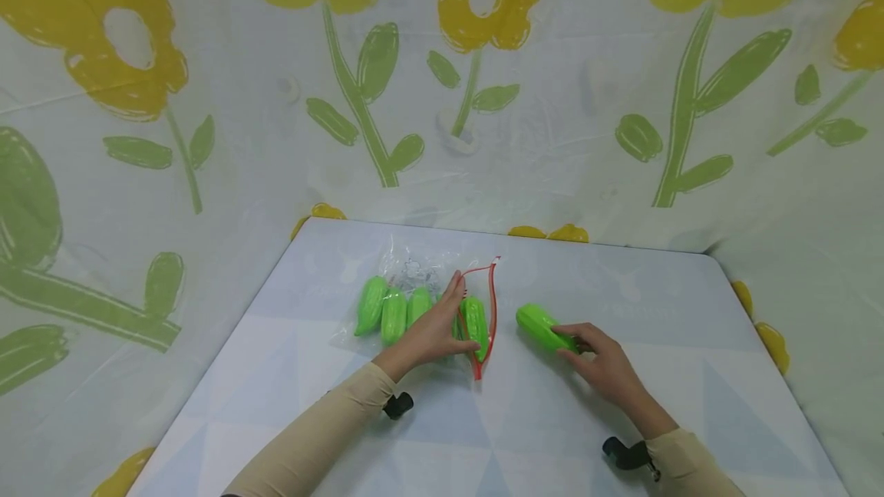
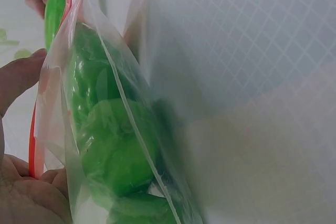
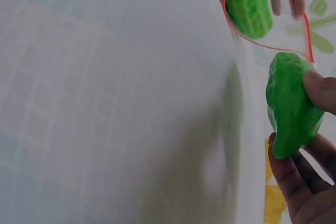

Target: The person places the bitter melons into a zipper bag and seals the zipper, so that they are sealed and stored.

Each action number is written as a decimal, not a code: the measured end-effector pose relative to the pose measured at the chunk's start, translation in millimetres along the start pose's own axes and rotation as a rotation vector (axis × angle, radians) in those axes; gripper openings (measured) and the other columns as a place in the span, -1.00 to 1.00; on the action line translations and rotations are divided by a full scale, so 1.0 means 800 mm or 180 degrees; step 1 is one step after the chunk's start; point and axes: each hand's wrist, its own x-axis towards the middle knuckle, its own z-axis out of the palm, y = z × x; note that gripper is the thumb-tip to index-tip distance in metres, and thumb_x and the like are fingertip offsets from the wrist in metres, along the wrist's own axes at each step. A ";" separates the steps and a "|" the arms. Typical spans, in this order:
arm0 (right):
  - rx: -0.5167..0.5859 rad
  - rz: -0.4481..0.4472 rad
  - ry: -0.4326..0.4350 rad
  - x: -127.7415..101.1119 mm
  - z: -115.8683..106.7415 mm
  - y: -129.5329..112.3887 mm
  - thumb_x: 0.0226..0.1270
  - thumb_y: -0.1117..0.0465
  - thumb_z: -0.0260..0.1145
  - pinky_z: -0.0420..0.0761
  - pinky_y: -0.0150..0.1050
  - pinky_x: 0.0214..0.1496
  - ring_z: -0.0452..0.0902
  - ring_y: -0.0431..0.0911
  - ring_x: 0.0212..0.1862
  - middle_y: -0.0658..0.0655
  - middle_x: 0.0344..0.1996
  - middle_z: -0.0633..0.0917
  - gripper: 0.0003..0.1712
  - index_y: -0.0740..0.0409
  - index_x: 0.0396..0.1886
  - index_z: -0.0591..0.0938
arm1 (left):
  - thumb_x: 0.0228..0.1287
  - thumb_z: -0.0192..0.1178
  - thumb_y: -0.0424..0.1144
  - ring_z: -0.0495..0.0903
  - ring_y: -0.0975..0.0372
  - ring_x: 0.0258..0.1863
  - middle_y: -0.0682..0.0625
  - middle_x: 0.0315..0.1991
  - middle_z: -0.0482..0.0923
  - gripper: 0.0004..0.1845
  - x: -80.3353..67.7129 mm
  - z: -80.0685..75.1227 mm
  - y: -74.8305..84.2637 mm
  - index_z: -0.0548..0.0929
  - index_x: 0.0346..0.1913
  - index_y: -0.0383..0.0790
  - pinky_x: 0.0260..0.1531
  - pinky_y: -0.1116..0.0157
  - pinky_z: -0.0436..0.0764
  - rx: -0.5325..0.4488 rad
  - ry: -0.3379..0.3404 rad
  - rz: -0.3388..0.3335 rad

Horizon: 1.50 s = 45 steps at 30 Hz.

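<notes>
My right hand holds a glossy green bitter melon by its near end, thumb on one side and fingers on the other. The melon looks like a plastic model, bumpy with a tapered tip. It is held just off the bag's mouth. A clear zip bag with a red seal strip lies to the left, with several similar green pieces inside. My left hand lies over the bag at its gaping mouth, thumb and fingers spread. Its thumb stretches beside the red strip; part of the fingers is hidden.
The pale table has a faint triangle pattern. A flower-printed curtain stands behind and at both sides. Small black camera mounts sit at both wrists.
</notes>
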 end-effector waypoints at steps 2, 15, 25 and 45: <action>0.0080 -0.0058 -0.0067 0.002 0.003 -0.003 0.16 0.08 0.36 0.59 -0.32 -0.13 0.48 -0.25 -0.04 -0.22 -0.04 0.55 -0.54 -0.25 0.10 0.54 | -0.10 0.41 0.12 -0.02 0.14 0.42 0.01 0.49 -0.45 0.26 0.000 0.000 0.000 -0.25 0.47 -0.21 0.20 0.18 0.35 -0.0007 0.0006 0.0021; 0.0237 -0.0302 -0.0531 0.020 0.033 -0.025 0.12 0.08 0.39 0.60 -0.30 -0.14 0.50 -0.25 -0.04 -0.22 -0.06 0.58 -0.56 -0.28 0.05 0.58 | -0.07 0.40 0.11 0.00 0.11 0.41 0.11 0.46 -0.55 0.26 -0.001 -0.001 -0.001 -0.30 0.47 -0.18 0.20 0.15 0.36 0.0006 0.0055 0.0065; 0.0247 -0.0309 -0.0632 0.033 0.042 -0.037 0.12 0.06 0.38 0.60 -0.30 -0.14 0.49 -0.27 -0.09 -0.25 -0.07 0.57 -0.55 -0.31 0.05 0.56 | -0.06 0.40 0.09 0.12 0.10 0.37 0.21 0.44 -0.59 0.27 -0.003 -0.004 -0.001 -0.36 0.46 -0.07 0.08 0.19 0.48 -0.0011 0.0090 -0.0012; 0.0049 -0.0309 -0.0083 0.084 0.049 -0.059 0.21 0.02 0.32 0.62 -0.32 -0.23 0.54 -0.21 -0.13 -0.06 0.05 0.59 -0.51 -0.15 0.17 0.53 | -0.05 0.41 0.02 0.03 0.11 0.40 0.13 0.48 -0.47 0.21 -0.007 -0.001 0.004 -0.28 0.48 -0.03 0.20 0.13 0.34 0.0032 0.0033 0.0129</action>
